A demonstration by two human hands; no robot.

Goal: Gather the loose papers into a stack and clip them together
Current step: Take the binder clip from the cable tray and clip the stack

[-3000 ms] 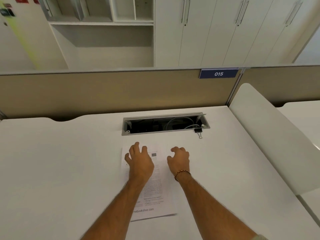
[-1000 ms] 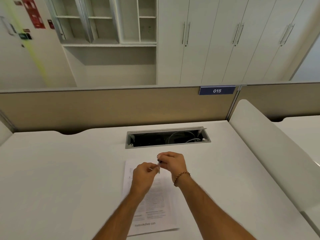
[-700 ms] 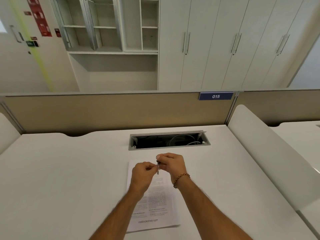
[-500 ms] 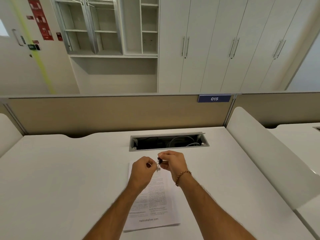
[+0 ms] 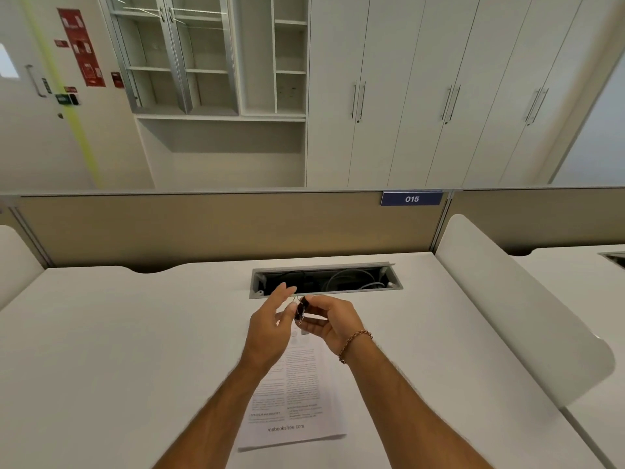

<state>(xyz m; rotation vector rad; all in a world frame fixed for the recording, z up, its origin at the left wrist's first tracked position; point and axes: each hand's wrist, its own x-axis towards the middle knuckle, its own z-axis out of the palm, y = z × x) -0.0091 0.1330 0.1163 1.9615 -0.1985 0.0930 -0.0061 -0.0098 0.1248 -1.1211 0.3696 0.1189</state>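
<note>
papers (image 5: 297, 397) are laid on desk (image 5: 118, 350), before cable tray (image 5: 326, 279). binder clip (image 5: 301, 309) is held above papers' far edge, between left hand (image 5: 270, 330) and right hand (image 5: 329, 321). partition (image 5: 203, 228) is set behind desk.

Printed papers (image 5: 297, 397) stacked flat on desk; black clip (image 5: 301, 309) held above.

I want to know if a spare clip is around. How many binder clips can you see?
1. The black binder clip is held above the papers by the right hand, with the left hand beside it. More could be hidden in the cable tray.
</note>
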